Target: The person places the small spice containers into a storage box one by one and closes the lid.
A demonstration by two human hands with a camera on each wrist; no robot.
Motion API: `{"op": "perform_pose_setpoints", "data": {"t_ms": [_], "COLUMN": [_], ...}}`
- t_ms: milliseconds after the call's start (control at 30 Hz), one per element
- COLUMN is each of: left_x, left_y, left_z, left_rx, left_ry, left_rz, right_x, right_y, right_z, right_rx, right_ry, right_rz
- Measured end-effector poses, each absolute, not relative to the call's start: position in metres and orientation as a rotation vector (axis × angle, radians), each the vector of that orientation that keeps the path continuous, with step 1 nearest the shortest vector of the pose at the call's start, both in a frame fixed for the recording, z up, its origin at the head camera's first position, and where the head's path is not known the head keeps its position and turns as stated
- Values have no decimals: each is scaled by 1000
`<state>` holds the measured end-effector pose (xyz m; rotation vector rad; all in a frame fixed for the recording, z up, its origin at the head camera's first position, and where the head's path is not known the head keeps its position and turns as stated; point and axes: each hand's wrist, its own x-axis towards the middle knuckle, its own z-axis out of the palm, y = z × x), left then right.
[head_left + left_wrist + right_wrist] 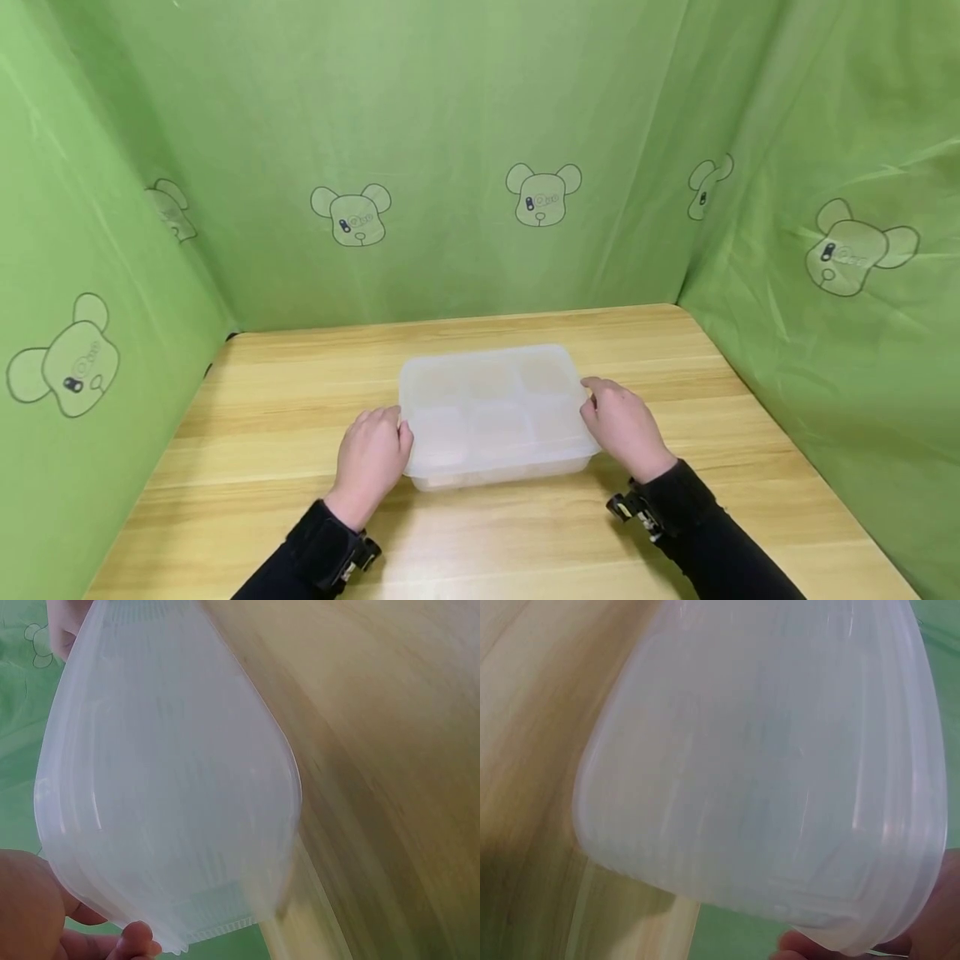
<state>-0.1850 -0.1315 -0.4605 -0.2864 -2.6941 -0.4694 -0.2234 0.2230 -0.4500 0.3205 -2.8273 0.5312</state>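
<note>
A translucent white plastic storage box [498,408] with a lid stands in the middle of the head view, its lid marked by several faint rectangular panels. At the box's left end my left hand [372,450] grips the rim, and the left wrist view shows the fingers [136,939] curled at the edge. My right hand [624,423] holds the opposite end by its rim; part of that hand shows low in the right wrist view, mostly behind the plastic. The box's long side fills both wrist views. Whether its base touches the table is unclear.
The light wood table [300,367] reaches back to a green cloth [450,108] printed with bear faces. Further green cloth hangs along the left and right sides. Small camera mounts [636,510] sit on the black sleeves at the wrists.
</note>
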Motion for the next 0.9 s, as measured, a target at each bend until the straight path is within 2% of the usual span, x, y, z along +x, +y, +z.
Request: {"op": "perform_pose_setpoints", "data": {"t_ms": [900], "left_x": [-188], "left_y": [-132], "left_z": [-463], "left_rx": [-270], "left_ry": [-2644], "left_rz": [-523], "right_x": [-225], "right_y": [222], "right_z": [-447], "right_rx": [315], "right_ry": [-2839], "right_rz": [534]}}
